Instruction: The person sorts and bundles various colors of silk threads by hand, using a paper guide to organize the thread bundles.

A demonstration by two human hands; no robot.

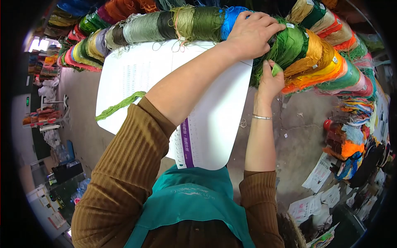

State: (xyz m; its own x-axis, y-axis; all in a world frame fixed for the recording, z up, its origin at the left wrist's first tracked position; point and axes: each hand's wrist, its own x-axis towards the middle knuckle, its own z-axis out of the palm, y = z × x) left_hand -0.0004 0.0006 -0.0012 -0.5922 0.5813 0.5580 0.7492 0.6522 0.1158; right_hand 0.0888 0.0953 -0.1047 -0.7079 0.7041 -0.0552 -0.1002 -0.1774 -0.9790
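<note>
My left hand (253, 35) reaches across to the upper right and grips a green thread skein (289, 44), its fingers curved over the top beside a blue skein (231, 21). Just below, my right hand (270, 82) is closed, with a lighter green bit of thread (276, 69) between thumb and fingers. Under my left forearm lies a white printed sheet (161, 74) with rows of small print and a purple strip (186, 142). On its left part rests a loose green thread bundle (120, 106), one end hidden behind my left sleeve.
A long rack of coloured thread skeins (142, 28) curves across the top, with orange and yellow skeins (316, 58) on the right. More bundles (347, 140) hang at the far right, above papers (308, 206) on the floor. Shelves and bags (49, 89) stand at left.
</note>
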